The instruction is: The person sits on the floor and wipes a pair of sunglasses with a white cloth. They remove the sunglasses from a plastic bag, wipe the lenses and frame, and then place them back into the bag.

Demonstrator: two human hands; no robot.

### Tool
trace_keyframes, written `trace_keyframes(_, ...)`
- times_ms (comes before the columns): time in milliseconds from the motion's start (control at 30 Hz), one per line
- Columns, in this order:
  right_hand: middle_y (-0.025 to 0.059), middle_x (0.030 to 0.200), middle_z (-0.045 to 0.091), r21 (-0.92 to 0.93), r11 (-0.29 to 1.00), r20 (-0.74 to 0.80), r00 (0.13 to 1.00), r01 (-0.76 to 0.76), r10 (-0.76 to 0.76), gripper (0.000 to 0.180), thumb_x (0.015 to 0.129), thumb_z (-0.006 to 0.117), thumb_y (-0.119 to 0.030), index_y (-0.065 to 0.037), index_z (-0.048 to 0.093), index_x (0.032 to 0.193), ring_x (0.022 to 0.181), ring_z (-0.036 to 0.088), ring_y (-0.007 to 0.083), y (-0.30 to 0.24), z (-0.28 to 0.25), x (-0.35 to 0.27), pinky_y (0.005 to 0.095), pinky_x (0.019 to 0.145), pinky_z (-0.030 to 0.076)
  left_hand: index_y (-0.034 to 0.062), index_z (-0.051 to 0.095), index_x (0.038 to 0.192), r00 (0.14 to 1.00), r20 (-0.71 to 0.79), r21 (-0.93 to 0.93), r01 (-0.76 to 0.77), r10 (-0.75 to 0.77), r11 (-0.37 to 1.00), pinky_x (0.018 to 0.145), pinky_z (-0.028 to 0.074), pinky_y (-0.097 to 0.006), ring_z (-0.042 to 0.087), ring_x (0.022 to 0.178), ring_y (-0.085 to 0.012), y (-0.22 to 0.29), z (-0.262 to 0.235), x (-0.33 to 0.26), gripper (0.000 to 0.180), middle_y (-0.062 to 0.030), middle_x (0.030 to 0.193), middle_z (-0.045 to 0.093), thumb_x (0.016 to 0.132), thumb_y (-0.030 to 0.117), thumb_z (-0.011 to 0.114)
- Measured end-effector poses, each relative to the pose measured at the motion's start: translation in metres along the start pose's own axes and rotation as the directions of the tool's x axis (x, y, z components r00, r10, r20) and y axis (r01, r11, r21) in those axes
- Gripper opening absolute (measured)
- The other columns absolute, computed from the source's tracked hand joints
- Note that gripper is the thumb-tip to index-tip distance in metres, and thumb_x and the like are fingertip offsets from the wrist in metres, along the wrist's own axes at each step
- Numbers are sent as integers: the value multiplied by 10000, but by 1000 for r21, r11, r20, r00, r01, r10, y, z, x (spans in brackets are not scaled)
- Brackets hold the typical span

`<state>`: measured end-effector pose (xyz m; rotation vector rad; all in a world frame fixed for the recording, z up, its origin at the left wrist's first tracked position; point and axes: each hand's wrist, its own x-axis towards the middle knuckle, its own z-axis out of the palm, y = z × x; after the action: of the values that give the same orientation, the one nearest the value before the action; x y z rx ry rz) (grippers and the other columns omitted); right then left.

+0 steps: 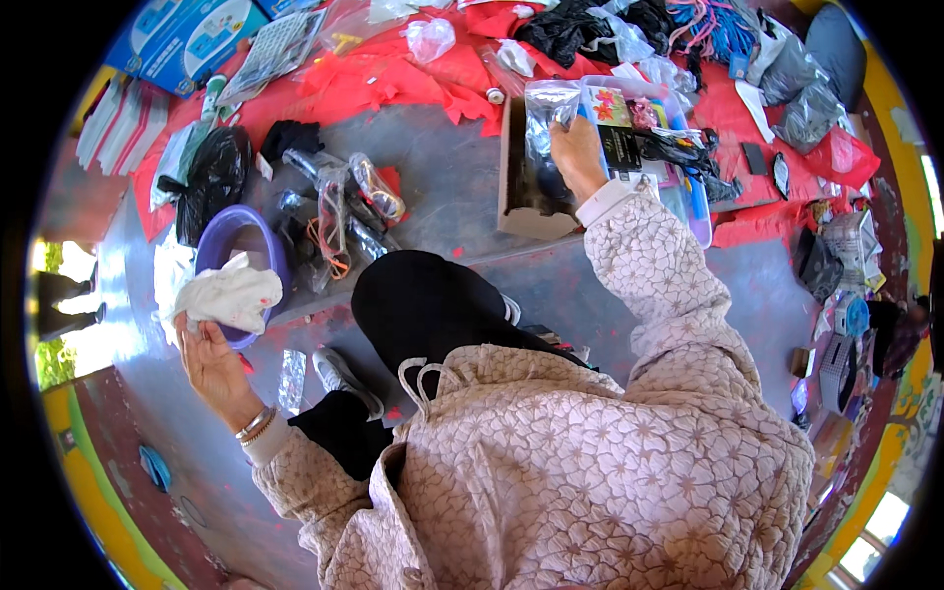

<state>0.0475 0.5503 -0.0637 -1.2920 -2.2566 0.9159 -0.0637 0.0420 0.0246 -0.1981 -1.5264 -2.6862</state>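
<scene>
Left hand: my left hand (209, 356) is raised palm-up at my left side, fingers curled around a crumpled white cloth (231, 295) with faint red marks; bangles sit at the wrist.
Cloth position: it bunches above my palm and overlaps the near rim of the purple basin (218, 242) — whether it rests on the rim or only hangs in front of it, I cannot tell.
Right hand: my right hand (577, 157) reaches forward, fingers closed on the edge of a clear plastic packet (547, 108) with a silvery sheen; the packet stands upright over the open cardboard box (515, 187).
Box: it lies on the grey floor, its dark inside showing; just beside it on the right is a clear plastic tub (700, 221) crowded with a flowered card, black packets and cords.
Sleeves: both arms wear a pale quilted jacket (590, 462) with a star pattern; my black-clad knee (423, 305) rises between the hands.
Left surroundings: a black plastic bag (211, 177) lies beyond the basin; bagged items in clear wrap (344, 202) lie between basin and box.
Far ground: a red sheet (393, 74) is spread behind — on it more bags, a blue carton (182, 39) and blue cords (713, 29).
</scene>
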Motion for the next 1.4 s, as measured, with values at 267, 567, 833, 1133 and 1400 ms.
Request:
trace_keyframes(267, 216, 796, 615, -249, 949, 300, 947, 193, -114, 171, 758, 553, -134, 16, 625, 796, 759, 603, 370, 63, 53, 30, 445, 664, 470, -98, 385, 1265, 999, -34, -75, -19, 16, 997, 963, 405, -300, 443, 1167, -218, 20, -14, -5, 396, -170, 1280, 425, 921, 81, 469)
trace_keyframes(567, 210, 926, 651, -133, 960, 238, 933, -245, 271, 275, 836, 517, -196, 14, 658, 945, 876, 634, 319, 200, 148, 136, 421, 739, 477, -100, 382, 1268, 1000, -14, -48, -15, 14, 999, 968, 407, -303, 439, 1179, -219, 15, -41, -3, 401, -176, 1287, 428, 929, 98, 461)
trace_keyframes(833, 142, 1129, 601, -538, 843, 368, 908, 31, 201, 277, 791, 573, -240, -113, 666, 1019, 1066, 562, 337, 140, 146, 110, 408, 900, 450, -106, 371, 1271, 999, -48, -91, 9, -13, 996, 965, 412, -318, 447, 1172, -223, 19, -36, -4, 409, -189, 1288, 423, 926, 93, 464)
trace_keyframes(1133, 116, 1184, 585, -690, 709, 351, 924, 145, 153, 336, 862, 467, -272, -103, 631, 1100, 1096, 559, 296, 25, 88, 31, 424, 883, 466, -121, 370, 1269, 998, -59, -130, -29, 21, 991, 950, 425, -317, 461, 1142, -221, 31, -44, -14, 418, -166, 1274, 432, 924, 97, 458)
trace_keyframes(1400, 206, 1097, 608, -551, 828, 461, 866, 107, 195, 417, 823, 511, -319, -38, 615, 1113, 982, 619, 329, 37, 62, 58, 425, 839, 485, -119, 462, 1187, 1000, -22, -234, -17, 12, 972, 876, 466, -311, 510, 966, -199, 29, -36, -13, 372, -151, 1180, 487, 901, 119, 473)
